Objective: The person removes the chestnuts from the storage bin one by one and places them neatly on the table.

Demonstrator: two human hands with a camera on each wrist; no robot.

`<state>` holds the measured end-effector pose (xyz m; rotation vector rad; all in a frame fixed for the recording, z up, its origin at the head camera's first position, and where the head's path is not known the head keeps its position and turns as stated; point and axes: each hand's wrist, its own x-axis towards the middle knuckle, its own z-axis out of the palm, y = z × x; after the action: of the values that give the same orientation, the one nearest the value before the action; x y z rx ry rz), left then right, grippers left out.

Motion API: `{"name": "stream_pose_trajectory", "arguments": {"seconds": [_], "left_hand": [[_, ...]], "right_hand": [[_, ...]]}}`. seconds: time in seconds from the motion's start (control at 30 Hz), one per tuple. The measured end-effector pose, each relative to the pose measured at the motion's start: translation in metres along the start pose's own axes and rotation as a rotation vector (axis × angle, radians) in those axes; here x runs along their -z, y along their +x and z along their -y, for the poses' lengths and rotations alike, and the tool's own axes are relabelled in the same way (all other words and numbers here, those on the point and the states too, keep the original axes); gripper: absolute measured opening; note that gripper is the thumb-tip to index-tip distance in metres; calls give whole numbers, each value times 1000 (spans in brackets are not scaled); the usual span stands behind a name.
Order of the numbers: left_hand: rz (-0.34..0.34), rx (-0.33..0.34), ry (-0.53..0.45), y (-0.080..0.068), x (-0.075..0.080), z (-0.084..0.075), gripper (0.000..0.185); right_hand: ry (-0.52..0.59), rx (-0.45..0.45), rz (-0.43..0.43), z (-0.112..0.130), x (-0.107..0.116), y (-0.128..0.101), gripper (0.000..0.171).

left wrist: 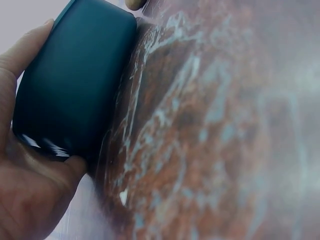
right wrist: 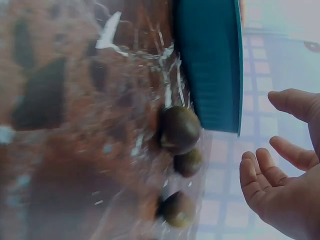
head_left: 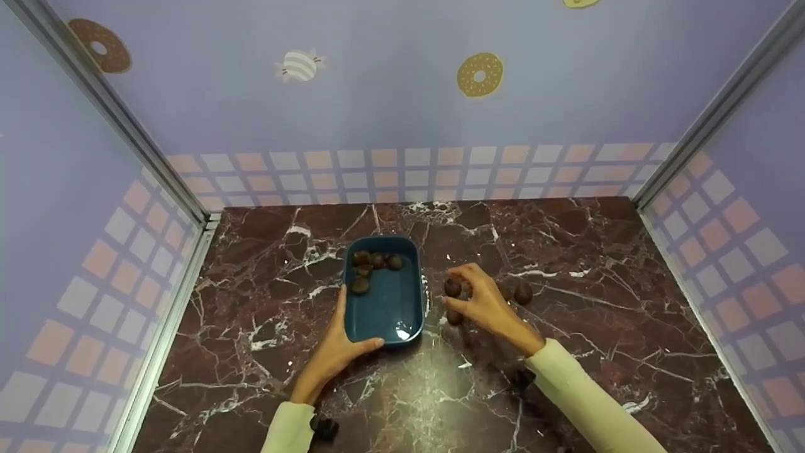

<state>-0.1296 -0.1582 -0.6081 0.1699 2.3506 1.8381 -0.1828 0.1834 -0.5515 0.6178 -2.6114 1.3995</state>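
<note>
A dark teal rectangular dish point(head_left: 387, 314) stands on the marbled table, with several small round brown fruits point(head_left: 360, 285) in its far left part. My left hand point(head_left: 333, 346) holds its near left corner, thumb along the near end and fingers against the left wall. To the right of the dish, my right hand point(head_left: 484, 305) hovers with thumb and fingers spread around a round brown fruit point(head_left: 453, 287). The right wrist view shows the fingers point(right wrist: 272, 175) apart and holding nothing. Another fruit point(head_left: 455, 316) lies just nearer, partly behind the thumb.
One more fruit point(head_left: 523, 292) rests right of my right hand, with another partly hidden beside the hand. The dark red, white-veined tabletop point(head_left: 264, 302) meets a patterned back wall point(head_left: 390, 113) and side walls. Metal rails point(head_left: 170, 340) run along the table's side edges.
</note>
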Motion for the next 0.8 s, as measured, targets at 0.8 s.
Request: {"name": "stream_pose_trajectory", "arguments": {"seconds": [0.8], "left_hand": [[4, -18, -52, -1, -1, 4, 141]], "right_hand": [[14, 118, 239, 33, -58, 68, 47]]}}
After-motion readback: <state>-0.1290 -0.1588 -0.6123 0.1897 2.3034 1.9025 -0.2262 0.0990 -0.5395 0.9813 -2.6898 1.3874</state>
